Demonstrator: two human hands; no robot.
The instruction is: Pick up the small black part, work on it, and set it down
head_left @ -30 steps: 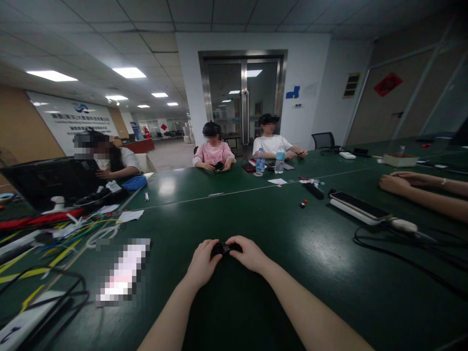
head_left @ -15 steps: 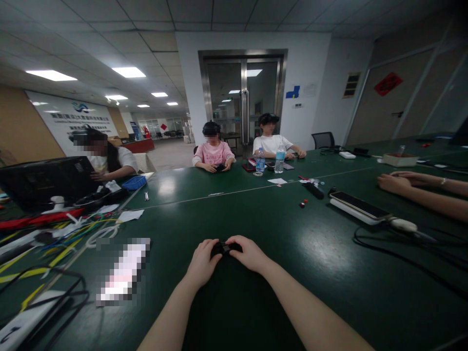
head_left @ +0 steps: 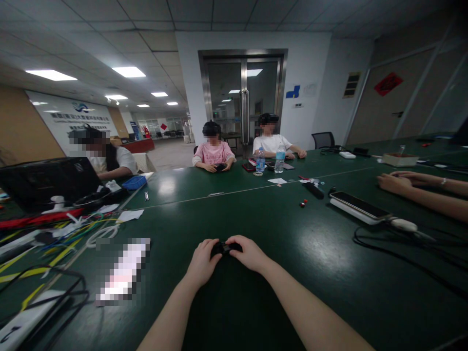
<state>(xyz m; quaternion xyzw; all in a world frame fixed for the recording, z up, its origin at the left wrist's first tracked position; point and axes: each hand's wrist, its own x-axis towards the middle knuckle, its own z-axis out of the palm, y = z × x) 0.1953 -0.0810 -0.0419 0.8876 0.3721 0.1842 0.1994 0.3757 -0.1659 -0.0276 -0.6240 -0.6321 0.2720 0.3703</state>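
Note:
My two forearms reach forward over the dark green table point(head_left: 256, 209). Between my hands is a small black object point(head_left: 226, 248), by its shape a game controller, largely covered by my fingers. My left hand point(head_left: 204, 259) wraps its left end, thumb on the near side. Its right end is gripped by my right hand point(head_left: 249, 252), with the thumb lying across the top. The controller rests at or just above the tabletop; I cannot tell which. Left of my left arm lies a blurred-out, bright-screened phone point(head_left: 124, 273).
Cables point(head_left: 73, 243) and a black case point(head_left: 47, 183) crowd the left. To the right are a phone on a white block point(head_left: 358, 207) and black cords. Another person's hands point(head_left: 402, 181) rest farther right. Two water bottles point(head_left: 280, 160) stand near two seated people opposite.
The person at the left has taken a hand off the black case's edge and lowered it. My hands and the controller show no visible movement.

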